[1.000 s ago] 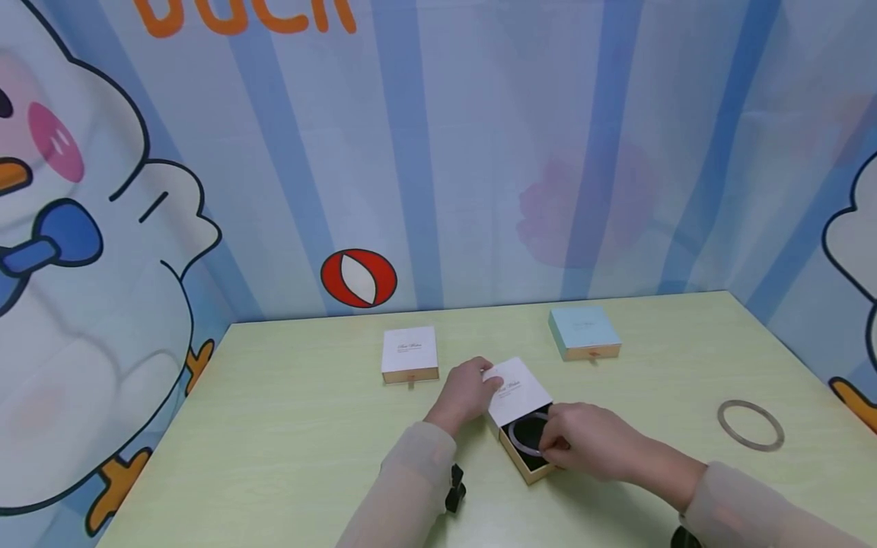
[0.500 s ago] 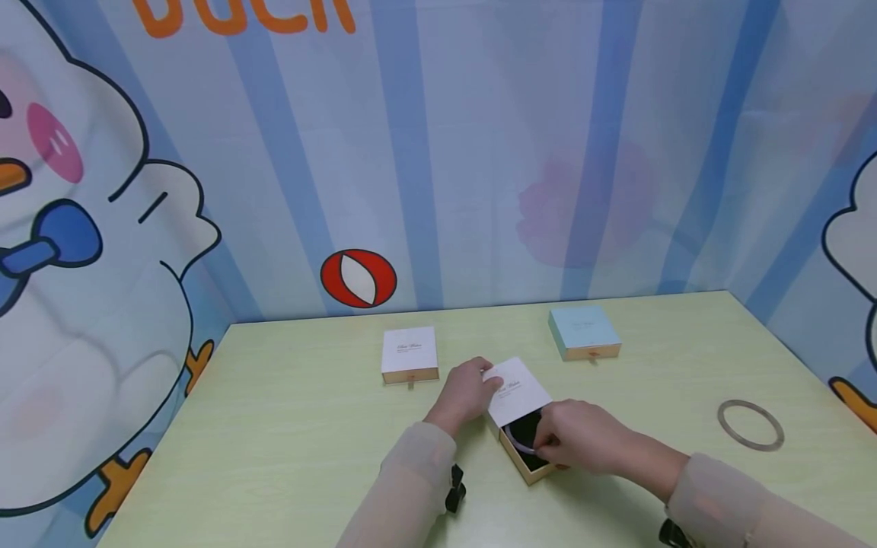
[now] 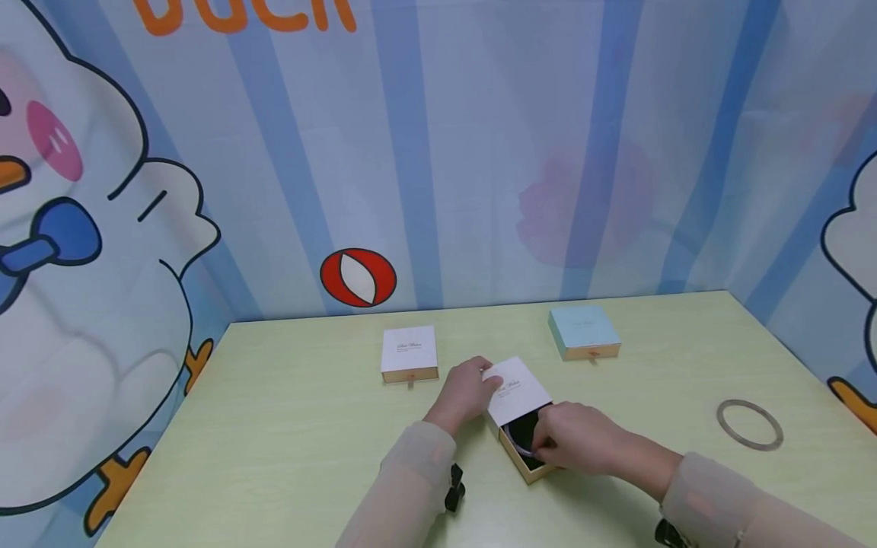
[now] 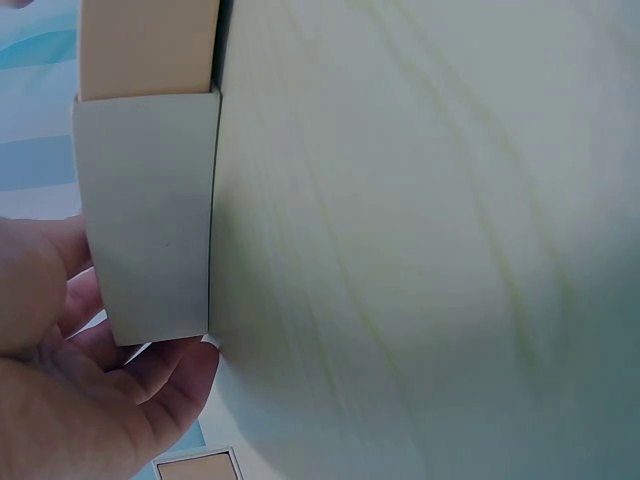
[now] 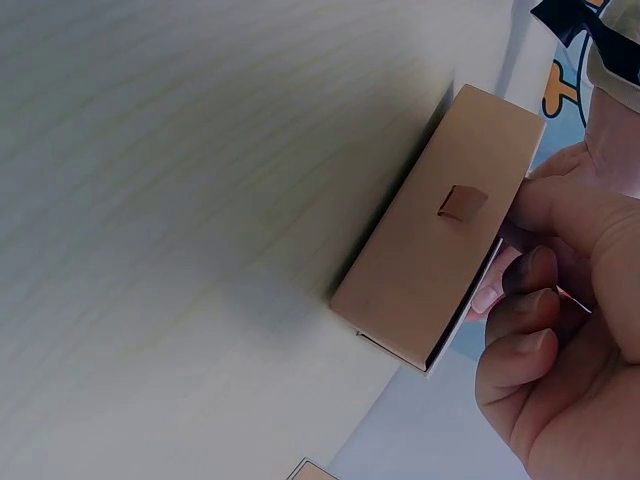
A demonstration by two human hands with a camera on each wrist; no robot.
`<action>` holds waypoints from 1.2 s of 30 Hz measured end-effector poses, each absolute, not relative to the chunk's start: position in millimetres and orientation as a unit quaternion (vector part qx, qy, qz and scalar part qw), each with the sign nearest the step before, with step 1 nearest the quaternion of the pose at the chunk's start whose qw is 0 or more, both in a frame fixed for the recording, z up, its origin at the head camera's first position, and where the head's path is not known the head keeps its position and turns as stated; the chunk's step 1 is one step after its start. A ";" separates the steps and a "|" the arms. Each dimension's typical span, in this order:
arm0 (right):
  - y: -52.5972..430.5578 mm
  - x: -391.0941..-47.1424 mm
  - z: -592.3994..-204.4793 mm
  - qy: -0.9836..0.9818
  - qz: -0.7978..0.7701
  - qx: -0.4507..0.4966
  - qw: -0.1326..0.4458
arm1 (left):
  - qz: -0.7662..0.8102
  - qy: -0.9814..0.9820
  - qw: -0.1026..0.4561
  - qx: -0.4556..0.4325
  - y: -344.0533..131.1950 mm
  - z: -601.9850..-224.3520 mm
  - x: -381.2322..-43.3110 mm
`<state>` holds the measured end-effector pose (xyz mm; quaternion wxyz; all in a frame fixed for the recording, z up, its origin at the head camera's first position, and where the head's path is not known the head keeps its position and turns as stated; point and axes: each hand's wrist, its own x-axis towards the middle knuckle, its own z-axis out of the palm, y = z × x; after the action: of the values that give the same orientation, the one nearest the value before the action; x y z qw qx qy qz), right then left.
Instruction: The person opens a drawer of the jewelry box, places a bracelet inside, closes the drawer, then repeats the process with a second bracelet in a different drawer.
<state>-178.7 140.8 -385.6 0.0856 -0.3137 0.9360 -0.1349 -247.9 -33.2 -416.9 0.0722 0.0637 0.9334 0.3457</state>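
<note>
In the head view a white drawer box (image 3: 518, 393) lies askew on the table with its tan drawer (image 3: 514, 457) pulled partly out toward me. My left hand (image 3: 466, 393) grips the far left part of the sleeve, thumb on top; in the left wrist view its fingers (image 4: 185, 385) curl round the end. Inside the drawer's dark lining is a pale lavender bangle (image 3: 524, 452), partly hidden. My right hand (image 3: 581, 438) pinches the bangle at its right side. The right wrist view shows the drawer's front and its small pull tab (image 5: 463, 203); the bangle is hidden there.
Another white box (image 3: 409, 353) stands closed at the back, left of the hands. A light blue box (image 3: 585, 332) sits at the back right. A greyish bangle (image 3: 751, 425) lies on the table (image 3: 274, 457) at the right. A printed curtain (image 3: 473, 152) rises behind the table.
My right hand has shifted slightly left over the drawer, and less of the lavender bangle shows. The left hand and the box have stayed in place.
</note>
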 end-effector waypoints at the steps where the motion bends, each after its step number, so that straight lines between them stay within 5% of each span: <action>1: 140.9 -178.8 -385.5 0.935 -0.135 -0.317 0.085 | 0.345 0.934 0.072 0.064 -33.1 -417.1 -247.9; 25: 155.2 -170.8 -379.1 0.946 -0.159 -0.270 0.077 | 0.345 0.934 0.074 0.064 -33.2 -415.4 -246.0; 36: 168.5 -166.3 -377.2 0.957 -0.137 -0.255 0.030 | 0.343 0.934 0.072 0.068 -32.9 -415.8 -246.3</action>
<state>-166.3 168.5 -377.2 0.0305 -0.2552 0.9567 -0.1367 -246.3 -32.9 -415.8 0.0716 0.0684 0.9340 0.3434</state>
